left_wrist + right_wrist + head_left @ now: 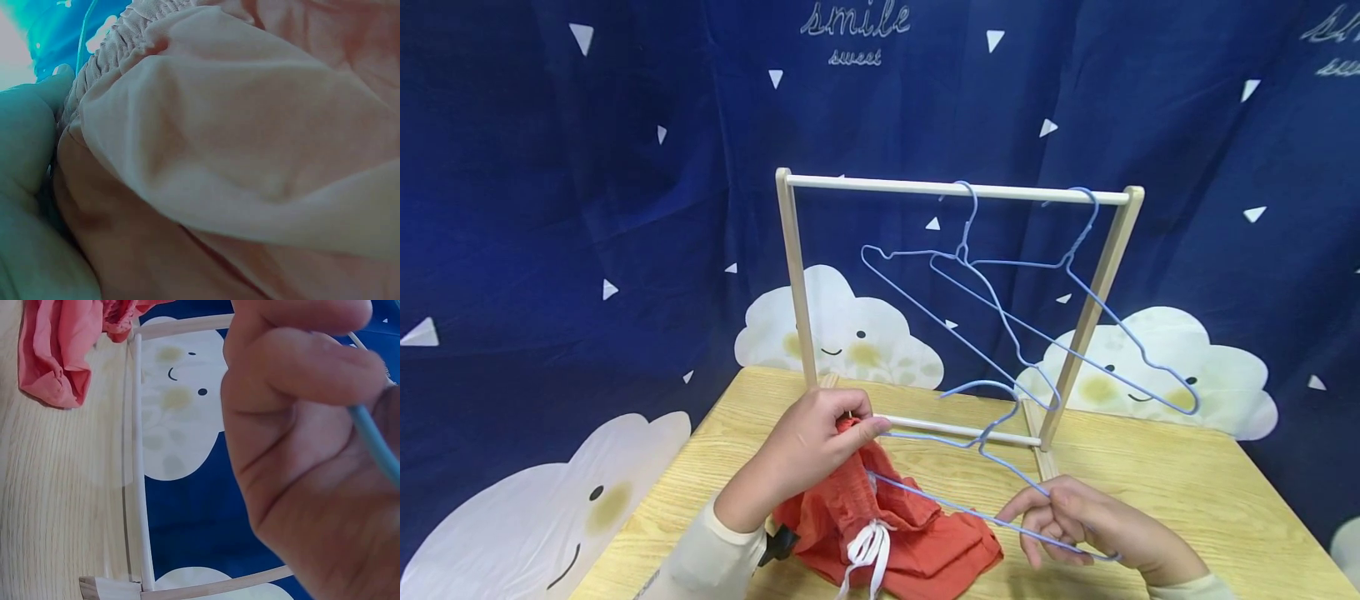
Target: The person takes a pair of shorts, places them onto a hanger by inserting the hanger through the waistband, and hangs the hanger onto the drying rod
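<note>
Red garment (925, 554) with gathered waistband (847, 515) and white drawstring (870, 542): one, lower centre of the frame, lying partly on the wooden table (1187, 492), its waist raised. Left hand (808, 446): lower centre, thumb and fingers gripping the waistband; some fingertips hidden by cloth. Right hand (1090, 523): lower right, fingers curled, holding the outer end of a blue wire hanger (982, 440). Condition, as judged: part done; the hanger's left end appears tucked inside the waist opening, its right end outside the cloth, its hook free of any rail. Outstanding: hanger not fully inside, garment not hung. Wooden rack (797, 283): centre, carrying two bare blue hangers (1066, 260) on its top rail (887, 185).
</note>
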`<state>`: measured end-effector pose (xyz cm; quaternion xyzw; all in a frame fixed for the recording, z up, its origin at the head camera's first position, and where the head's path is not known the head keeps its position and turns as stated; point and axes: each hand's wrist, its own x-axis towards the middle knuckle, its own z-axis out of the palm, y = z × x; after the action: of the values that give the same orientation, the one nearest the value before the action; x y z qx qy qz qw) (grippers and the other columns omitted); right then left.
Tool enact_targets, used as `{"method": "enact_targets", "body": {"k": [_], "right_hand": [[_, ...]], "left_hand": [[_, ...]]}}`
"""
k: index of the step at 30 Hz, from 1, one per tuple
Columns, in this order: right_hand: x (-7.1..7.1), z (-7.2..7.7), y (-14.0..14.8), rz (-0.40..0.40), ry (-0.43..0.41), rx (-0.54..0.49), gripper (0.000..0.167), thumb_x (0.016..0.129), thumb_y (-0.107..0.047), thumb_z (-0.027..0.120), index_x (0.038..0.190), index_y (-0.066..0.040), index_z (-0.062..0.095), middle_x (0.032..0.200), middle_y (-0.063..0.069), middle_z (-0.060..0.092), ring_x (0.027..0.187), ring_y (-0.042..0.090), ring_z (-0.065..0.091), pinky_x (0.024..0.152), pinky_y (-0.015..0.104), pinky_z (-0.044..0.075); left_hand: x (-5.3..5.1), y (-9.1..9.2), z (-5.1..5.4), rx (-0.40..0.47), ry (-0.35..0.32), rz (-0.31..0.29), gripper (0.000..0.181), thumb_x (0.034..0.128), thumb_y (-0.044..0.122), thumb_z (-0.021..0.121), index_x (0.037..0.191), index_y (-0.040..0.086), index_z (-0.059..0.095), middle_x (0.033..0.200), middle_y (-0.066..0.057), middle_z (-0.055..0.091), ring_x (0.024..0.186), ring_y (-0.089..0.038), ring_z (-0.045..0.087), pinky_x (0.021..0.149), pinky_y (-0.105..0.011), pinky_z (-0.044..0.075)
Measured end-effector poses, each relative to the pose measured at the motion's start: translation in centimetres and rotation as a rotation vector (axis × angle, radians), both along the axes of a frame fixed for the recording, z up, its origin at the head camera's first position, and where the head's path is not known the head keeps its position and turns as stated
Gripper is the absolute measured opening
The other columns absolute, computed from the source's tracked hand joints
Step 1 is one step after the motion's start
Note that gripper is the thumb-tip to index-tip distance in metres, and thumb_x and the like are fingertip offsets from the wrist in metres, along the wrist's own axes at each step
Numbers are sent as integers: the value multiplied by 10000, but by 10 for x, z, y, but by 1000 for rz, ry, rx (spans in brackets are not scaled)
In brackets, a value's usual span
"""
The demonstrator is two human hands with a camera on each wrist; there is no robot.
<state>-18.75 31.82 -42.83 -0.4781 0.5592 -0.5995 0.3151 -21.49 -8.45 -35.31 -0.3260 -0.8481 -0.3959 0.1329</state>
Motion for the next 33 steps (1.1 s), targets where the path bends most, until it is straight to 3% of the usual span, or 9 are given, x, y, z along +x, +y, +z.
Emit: {"method": "enact_targets", "body": {"k": [17, 33], "right_hand": [[0, -4, -6, -11, -9, 12, 606, 1168, -131, 44, 1484, 189, 451, 928, 425, 530, 515, 404, 311, 348, 318, 263], [3, -3, -11, -42, 6, 35, 601, 1163, -102, 56, 1480, 119, 516, 930, 421, 557, 514, 412, 330, 350, 320, 272]], "left_hand": [[6, 6, 0, -30, 26, -44, 360, 978, 421, 805, 727, 268, 597, 637, 166, 412, 621, -37, 418, 569, -231, 367], [12, 12, 0, -98, 22, -72, 360, 981, 478, 789, 740, 314, 580, 617, 180, 404, 605, -24, 409, 573, -218, 375]]}}
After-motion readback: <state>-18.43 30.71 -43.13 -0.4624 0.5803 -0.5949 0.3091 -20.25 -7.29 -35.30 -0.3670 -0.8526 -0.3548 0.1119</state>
